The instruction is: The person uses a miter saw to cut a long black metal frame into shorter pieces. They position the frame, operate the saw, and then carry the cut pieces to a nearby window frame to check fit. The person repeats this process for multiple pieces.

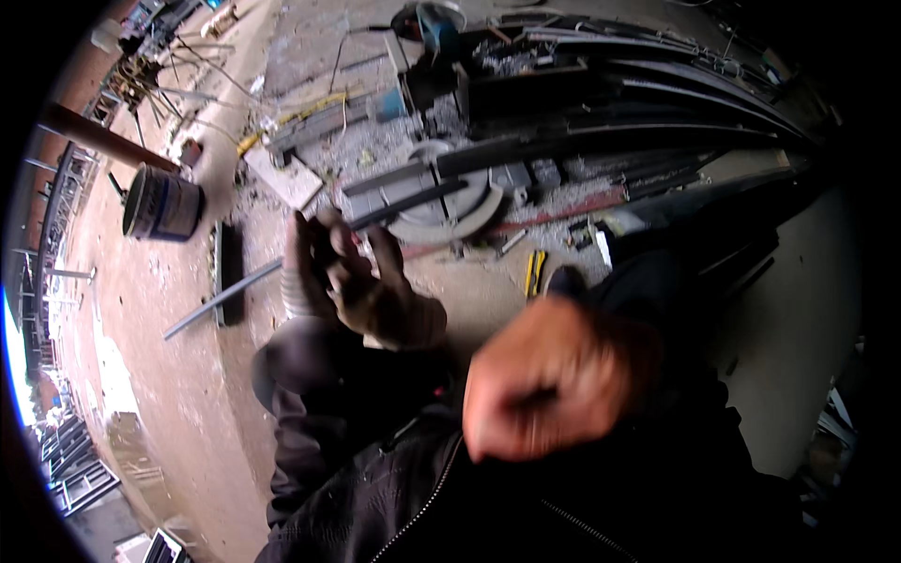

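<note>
My left hand (366, 286) wears a dirty greyish work glove. It is raised above my bent knee, with its fingers bent and apart and nothing visible gripped in them. My right hand (549, 380), bare and blurred by motion, is curled in front of my dark jacket; whatever its fingers hold, if anything, is hidden. Beyond the hands lies a round grey metal saw base (479, 211), with dark metal bars (404, 199) across it. A yellow and black utility knife (535, 272) rests on the floor between the saw base and my right hand.
A dark bucket (164, 205) stands at the left near a brown post (108, 138). One thin grey bar (225, 298) slants over the floor beside my left hand. Long dark metal profiles (657, 136) and shavings spread across the far right. A pale board (284, 178) lies beyond my left hand.
</note>
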Available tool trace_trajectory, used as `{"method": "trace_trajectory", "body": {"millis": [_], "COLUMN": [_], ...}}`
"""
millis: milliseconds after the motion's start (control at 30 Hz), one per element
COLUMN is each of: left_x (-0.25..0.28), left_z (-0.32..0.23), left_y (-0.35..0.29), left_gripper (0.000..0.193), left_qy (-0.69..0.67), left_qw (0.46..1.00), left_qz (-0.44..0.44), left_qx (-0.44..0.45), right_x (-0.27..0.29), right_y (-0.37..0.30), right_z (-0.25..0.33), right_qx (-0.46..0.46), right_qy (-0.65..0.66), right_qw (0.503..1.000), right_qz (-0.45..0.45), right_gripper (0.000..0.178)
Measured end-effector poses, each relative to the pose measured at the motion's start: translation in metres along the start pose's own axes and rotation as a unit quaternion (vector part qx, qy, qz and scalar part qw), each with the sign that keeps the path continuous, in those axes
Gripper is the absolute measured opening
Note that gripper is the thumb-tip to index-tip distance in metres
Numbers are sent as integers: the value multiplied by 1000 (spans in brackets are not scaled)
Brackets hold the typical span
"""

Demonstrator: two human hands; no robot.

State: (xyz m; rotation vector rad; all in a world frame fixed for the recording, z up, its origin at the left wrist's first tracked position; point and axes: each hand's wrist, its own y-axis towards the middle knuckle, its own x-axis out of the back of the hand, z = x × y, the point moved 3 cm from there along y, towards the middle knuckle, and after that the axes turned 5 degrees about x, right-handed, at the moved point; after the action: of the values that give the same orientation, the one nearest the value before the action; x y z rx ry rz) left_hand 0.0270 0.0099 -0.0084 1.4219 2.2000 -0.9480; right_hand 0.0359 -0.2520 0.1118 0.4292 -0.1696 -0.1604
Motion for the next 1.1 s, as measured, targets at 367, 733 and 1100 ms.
{"method": "trace_trajectory", "body": {"millis": [367, 733, 1100], "left_x": [51, 26, 35], "left_z": [32, 79, 131], "left_y": [30, 15, -2], "left_gripper": [43, 41, 19], "left_qy": [-125, -79, 277], "left_qw": [987, 996, 953], "left_qz": [102, -5, -59], "left_qx": [-12, -47, -105], "right_x": [-30, -29, -13], "right_y": [-109, -90, -89], "right_z": [-202, -221, -206], "right_qx": [-365, -154, -115], "right_qy": [165, 307, 64], "right_qw": [839, 754, 835], "right_qz": [-369, -560, -535], "right_gripper": [51, 8, 7]}}
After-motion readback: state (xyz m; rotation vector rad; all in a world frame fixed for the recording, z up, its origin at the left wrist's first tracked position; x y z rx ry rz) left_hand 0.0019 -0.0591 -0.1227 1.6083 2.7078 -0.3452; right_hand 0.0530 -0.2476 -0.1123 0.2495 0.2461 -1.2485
